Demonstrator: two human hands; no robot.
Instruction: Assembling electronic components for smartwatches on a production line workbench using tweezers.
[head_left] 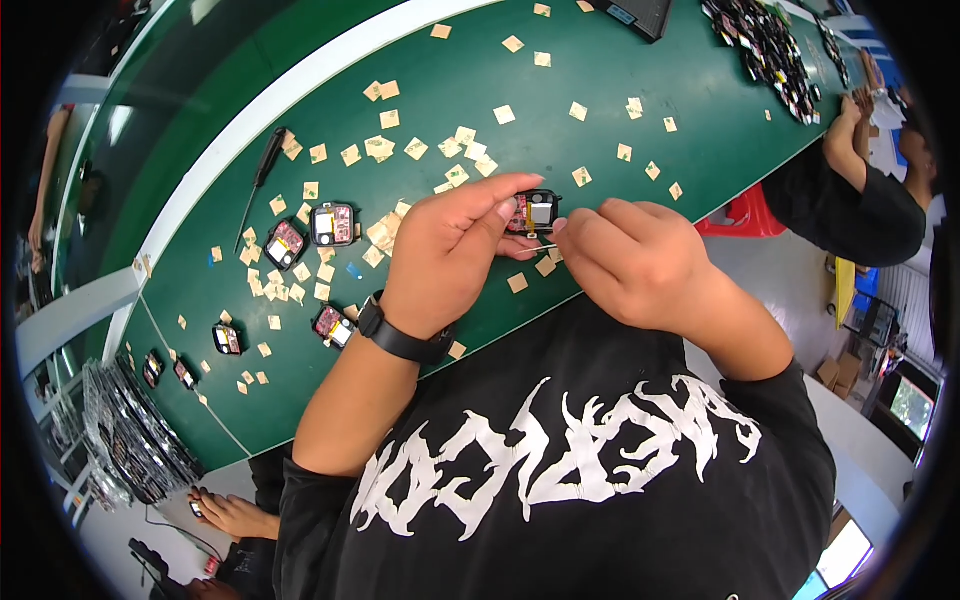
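Observation:
My left hand, with a black band on its wrist, holds a small open electronic device between thumb and fingers. The device has a black case, a reddish circuit board and a pale rectangular part edged in yellow. My right hand is pinched closed beside the device's lower right edge. From its fingertips a thin pale sliver points left under the device; its kind is too small to make out. Similar open devices lie left of my hands, among them one device and another device.
Many small tan square pieces are scattered over the green table. A black-handled screwdriver lies at the left. Stacked trays stand at the lower left. A dark pile of parts is far right, near another person.

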